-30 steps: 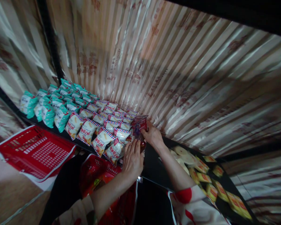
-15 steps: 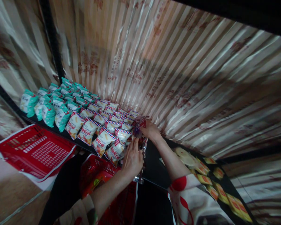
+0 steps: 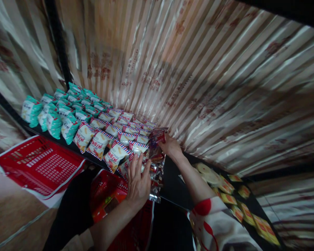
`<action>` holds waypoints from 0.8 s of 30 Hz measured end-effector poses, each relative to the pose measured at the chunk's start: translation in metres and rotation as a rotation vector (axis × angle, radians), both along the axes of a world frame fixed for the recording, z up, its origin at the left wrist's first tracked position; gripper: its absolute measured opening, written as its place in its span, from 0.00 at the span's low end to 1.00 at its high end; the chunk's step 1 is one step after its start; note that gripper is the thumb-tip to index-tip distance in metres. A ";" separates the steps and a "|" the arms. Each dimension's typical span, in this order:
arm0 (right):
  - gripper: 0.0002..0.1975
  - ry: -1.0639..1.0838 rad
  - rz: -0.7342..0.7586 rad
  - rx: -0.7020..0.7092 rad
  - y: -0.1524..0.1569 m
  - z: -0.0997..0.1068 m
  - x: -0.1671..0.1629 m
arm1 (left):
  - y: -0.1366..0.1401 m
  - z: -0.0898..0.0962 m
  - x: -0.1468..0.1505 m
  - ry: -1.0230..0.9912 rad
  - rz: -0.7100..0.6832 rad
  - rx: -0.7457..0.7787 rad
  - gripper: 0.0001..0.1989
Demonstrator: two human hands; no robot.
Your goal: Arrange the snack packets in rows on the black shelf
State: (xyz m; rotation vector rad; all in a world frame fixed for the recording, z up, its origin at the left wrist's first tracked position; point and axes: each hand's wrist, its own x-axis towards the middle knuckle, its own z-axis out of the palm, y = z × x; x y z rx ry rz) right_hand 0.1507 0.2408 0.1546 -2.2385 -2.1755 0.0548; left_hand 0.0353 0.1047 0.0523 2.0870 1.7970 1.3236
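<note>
Since the earlier frame, the left hand [image 3: 138, 183] shifts leftward, away from the silver-ended, dark glossy plastic packets [image 3: 155, 191] at the front edge of the long black shelf [image 3: 172, 183], uncovering more of them, while the right hand [image 3: 171, 148] stays almost in place. The right hand grasps the side of a dark red-and-purple, shiny plastic packet [image 3: 158, 138], pinched between thumb and fingers near the shelf's back edge, just beside the white pillow-shaped plastic bags with red-and-blue striped tops [image 3: 117, 154]. The left hand is released, fingers spread above the front-right corner of those bags; whether its fingertips brush them, I cannot tell. The teal-and-white plastic bags [image 3: 69, 127] fill the shelf's left end, and small yellow rectangular packets [image 3: 247, 213] lie toward its right end. Good handling here likely means a light pinch on the packet's edge, so that the film does not crumple, with its side kept in line with the neighbouring column. The left palm would serve best as a soft fence, holding the front white bags upright without squeezing. Packets with silver ends close to the front edge could slide off toward the red perforated plastic basket [image 3: 143, 218] below, so a gentle push back seems wise.
</note>
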 end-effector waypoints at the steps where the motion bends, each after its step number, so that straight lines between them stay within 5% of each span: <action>1: 0.18 -0.002 0.006 0.004 -0.002 0.001 -0.001 | -0.002 -0.004 -0.004 0.009 0.034 -0.008 0.23; 10: 0.20 -0.162 0.063 0.005 -0.016 0.004 -0.016 | 0.013 -0.031 -0.023 -0.044 0.029 -0.003 0.21; 24: 0.25 -0.274 0.094 0.008 -0.034 0.003 -0.013 | 0.018 -0.026 -0.029 -0.149 0.037 0.007 0.17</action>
